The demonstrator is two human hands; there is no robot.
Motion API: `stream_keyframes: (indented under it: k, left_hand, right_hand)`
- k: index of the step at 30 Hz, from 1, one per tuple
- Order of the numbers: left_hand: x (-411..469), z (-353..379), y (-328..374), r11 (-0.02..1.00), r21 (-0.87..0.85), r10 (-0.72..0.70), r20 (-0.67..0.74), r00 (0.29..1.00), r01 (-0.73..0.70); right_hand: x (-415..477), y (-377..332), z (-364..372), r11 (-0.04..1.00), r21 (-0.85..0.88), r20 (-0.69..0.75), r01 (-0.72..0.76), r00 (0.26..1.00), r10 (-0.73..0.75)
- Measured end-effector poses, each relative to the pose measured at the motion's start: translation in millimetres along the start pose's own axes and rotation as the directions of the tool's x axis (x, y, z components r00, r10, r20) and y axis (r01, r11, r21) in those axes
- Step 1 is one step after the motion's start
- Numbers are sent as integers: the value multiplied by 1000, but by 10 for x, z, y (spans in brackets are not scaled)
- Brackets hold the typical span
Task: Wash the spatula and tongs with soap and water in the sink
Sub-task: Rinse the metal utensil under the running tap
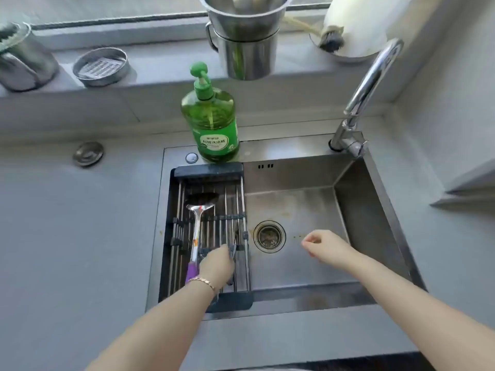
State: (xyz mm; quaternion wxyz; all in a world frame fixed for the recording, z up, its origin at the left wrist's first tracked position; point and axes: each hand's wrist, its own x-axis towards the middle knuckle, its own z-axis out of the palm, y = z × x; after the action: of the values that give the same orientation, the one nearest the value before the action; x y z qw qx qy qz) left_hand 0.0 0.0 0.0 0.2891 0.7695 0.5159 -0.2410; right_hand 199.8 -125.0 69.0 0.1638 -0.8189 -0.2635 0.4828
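1 spatula, 1 tongs, 1 soap bottle, 1 drain rack, 2 steel pots, 2 hands.

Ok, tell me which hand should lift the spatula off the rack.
Left: the left hand is at the rack beside the purple-handled spatula; the right hand hovers empty over the sink.

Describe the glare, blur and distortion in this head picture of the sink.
Head view: daylight glares on the curved chrome faucet and the stainless steel sink along its rear deck. Head view: wide-angle distortion bows the grey window ledge. Head view: the left hand in the dark drain rack looks soft, hiding its fingers.
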Motion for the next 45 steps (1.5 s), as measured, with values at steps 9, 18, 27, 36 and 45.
stream_keyframes:
  k: [9,18,27,36,45]
  left_hand:
    - [106,262,76,986,34,-162,17,987,161]
    - [-293,-452,224,862,-483,-262,-166,951,153]
    - [-491,-936,978,875,-458,43,-247,968,-155]
    - [-255,-902,1631,909,-364,136,-207,969,-205]
    - [-137,-962,1868,916,-324,140,-291,946,-236]
  right_hand:
    - [59,259,226,999,-24,14,-41,999,42]
    - [171,289,-25,994,-68,87,89,993,-83]
    - [430,346,-646,997,-53,-3,58,998,-58]
    - [982,-86,-1528,905,420,-299,-72,930,212]
    - [1272,-305,-1738,865,472,-330,-168,876,351]
